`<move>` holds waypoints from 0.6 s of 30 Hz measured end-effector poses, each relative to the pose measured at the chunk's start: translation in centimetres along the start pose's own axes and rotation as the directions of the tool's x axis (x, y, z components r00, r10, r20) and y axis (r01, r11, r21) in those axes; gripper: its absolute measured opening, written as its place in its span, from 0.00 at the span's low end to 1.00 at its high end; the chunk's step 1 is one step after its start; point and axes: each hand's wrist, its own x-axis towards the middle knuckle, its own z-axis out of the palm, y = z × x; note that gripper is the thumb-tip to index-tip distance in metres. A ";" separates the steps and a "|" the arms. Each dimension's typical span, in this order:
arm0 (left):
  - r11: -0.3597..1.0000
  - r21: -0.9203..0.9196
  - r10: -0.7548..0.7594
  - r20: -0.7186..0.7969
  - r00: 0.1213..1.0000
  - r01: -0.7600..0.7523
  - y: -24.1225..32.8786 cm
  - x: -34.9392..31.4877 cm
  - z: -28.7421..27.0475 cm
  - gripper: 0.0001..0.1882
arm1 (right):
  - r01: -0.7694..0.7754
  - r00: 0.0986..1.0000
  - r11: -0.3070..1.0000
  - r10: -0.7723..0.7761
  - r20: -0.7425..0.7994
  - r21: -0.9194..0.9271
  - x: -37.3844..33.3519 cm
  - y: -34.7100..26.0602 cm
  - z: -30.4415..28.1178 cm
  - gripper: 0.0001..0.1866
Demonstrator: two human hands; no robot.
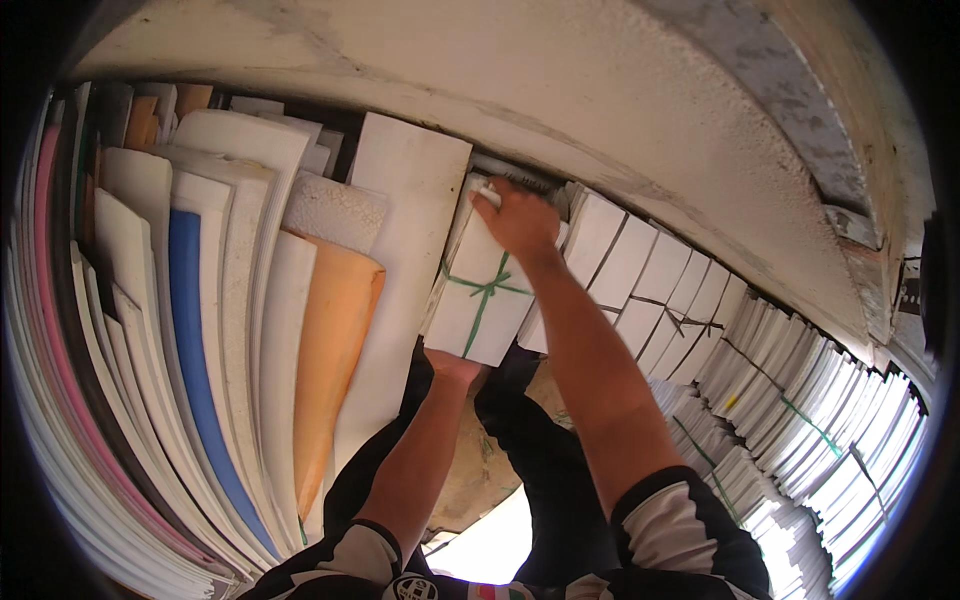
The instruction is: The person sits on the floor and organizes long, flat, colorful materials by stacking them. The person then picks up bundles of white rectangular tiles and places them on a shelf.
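A white stack of paper [462,315], tied crosswise with green string, is in front of me between both hands. The string [490,287] is knotted in a bow on the upper face. My left hand [455,366] supports the near end from below, its fingers hidden under the stack. At the far end, my right hand [525,218] is closed over the edge, with thumb and fingers curled round the corner. Right beside the stack stand white bundles [640,262] tied with dark string.
Tall sheets and boards stand upright on the left, among them a blue one [188,290] and an orange one [335,330]. A large white board [405,190] leans beside the stack. Piles of tied paper [790,370] fill the right. A pale wall [560,70] closes off the far side.
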 end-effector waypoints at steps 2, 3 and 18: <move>0.998 0.050 0.038 -0.117 0.992 -0.033 -0.5 0.4 1.9 0.30 | 0.048 0.997 0.998 -0.050 -0.058 -0.044 0.4 1.1 0.1 0.35; 0.998 0.006 0.057 -0.015 0.998 -0.057 -0.7 1.8 0.2 0.30 | 0.058 0.994 0.997 -0.062 -0.090 -0.045 0.2 1.2 0.8 0.35; 0.988 -0.143 -0.040 0.141 0.989 0.060 -2.5 8.1 1.4 0.30 | -0.053 0.907 0.984 -0.024 -0.421 -0.169 -5.5 -0.9 4.7 0.35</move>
